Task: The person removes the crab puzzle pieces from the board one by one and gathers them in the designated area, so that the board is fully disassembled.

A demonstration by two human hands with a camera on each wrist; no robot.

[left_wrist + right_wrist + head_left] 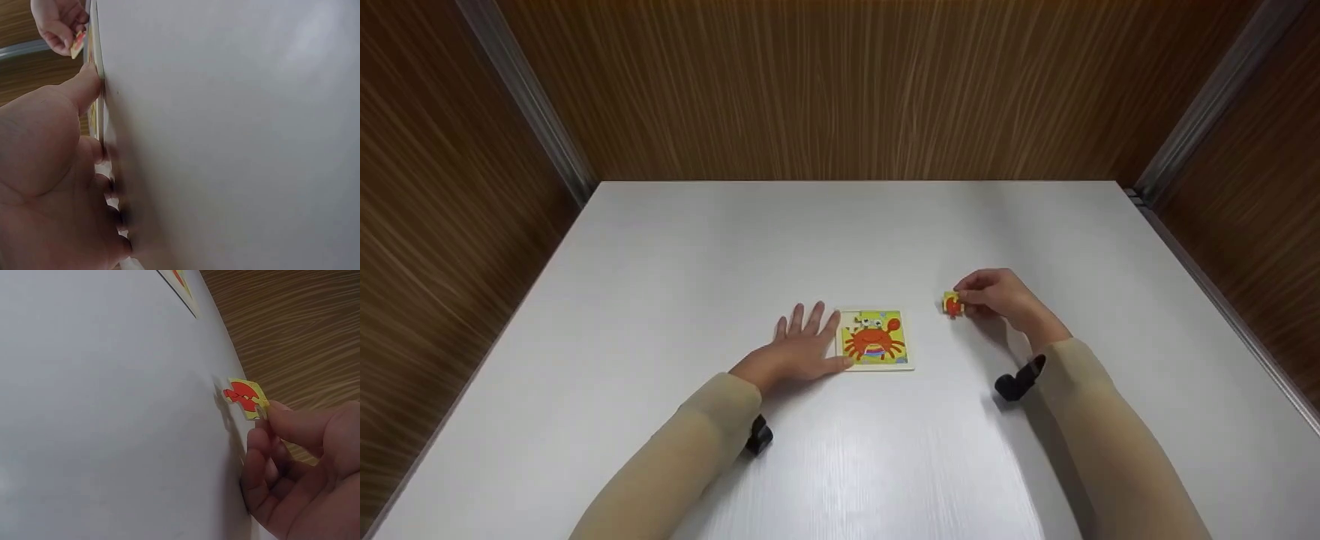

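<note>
Pinched between thumb and fingertips of the right hand, the puzzle piece is held just above the table, seemingly clear of it. Left of this grip, the crab puzzle board is steadied by the flat, open left hand; the piece is best kept level.

A small square crab puzzle board lies flat on the white table, with a gap at its top left corner. One loose puzzle piece, yellow with a red patch, is well apart from the board at about 2 o'clock, pinched up off the table.
</note>
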